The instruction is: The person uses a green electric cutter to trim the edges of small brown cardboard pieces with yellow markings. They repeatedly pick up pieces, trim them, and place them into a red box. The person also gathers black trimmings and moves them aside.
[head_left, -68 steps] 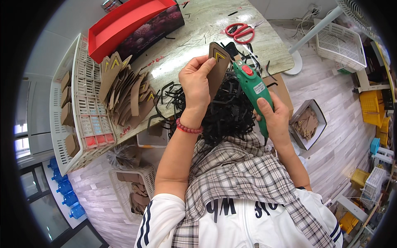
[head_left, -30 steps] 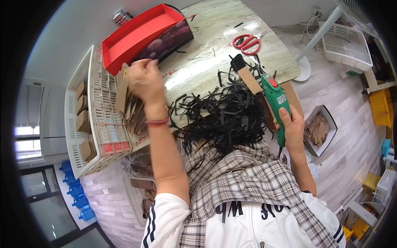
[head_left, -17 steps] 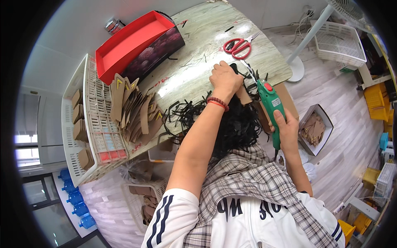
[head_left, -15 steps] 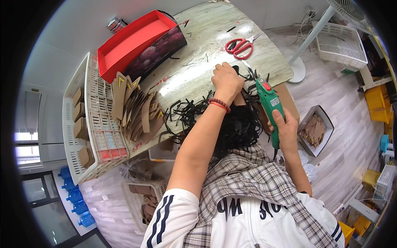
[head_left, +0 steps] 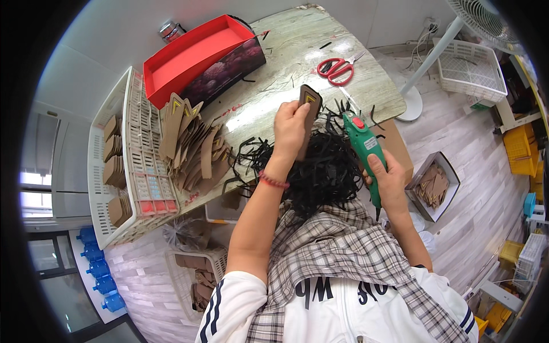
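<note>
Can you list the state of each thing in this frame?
brown piece: gripped in left hand, yellow mark showing
green tool: held in right hand
scissors: lying on table
red box: open-topped
black strips: heaped, tangled
brown stack: fanned out
floor box: open, brown pieces inside
fan: cannot tell if spinning

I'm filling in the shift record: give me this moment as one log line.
left hand: holds brown piece | right hand: holds green tool | black strips: heaped at table edge | scissors: on table
</note>
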Demonstrator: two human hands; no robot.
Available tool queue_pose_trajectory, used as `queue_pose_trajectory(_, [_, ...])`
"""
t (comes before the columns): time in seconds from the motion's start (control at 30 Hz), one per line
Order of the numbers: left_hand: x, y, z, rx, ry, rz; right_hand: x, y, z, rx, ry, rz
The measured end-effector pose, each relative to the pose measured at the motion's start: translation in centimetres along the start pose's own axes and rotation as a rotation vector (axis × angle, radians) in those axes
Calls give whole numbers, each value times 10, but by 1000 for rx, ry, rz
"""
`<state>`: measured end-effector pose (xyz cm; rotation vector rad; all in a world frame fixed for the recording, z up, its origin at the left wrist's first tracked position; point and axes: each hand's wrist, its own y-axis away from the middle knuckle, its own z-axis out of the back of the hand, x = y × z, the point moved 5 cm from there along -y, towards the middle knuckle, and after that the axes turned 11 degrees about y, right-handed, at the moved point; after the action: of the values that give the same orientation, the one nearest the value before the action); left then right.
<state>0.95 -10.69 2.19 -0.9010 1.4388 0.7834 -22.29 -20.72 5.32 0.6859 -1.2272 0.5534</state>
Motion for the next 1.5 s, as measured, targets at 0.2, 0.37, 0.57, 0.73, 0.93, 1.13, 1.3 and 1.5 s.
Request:
queue_pose_trajectory(0.2, [-57,29,16,-177,631,-37,10,5,-23,53,19,87])
queue_pose_trajectory(0.37, [-55,31,14,-221,782,43,11,7,-30,75,28,102])
queue_pose_trajectory(0.57, [-45,35,6,-183,787,133,17,8,-28,80,58,87])
queue_pose_trajectory(0.73, [-39,39,-3,-187,812,146,12,5,-23,84,68,72])
queue_pose_trajectory(0.93, [-35,44,-7,-142,739,143,13,4,-21,87,62,65])
queue_pose_trajectory(1.13, [-31,49,-8,-93,670,143,20,2,-19,75,50,72])
queue_pose_trajectory(1.3, [-38,48,-2,-33,580,89,19,2,-17,84,45,87])
queue_pose_trajectory(1.5, [-49,39,8,-35,458,0,20,4,-16,113,61,78])
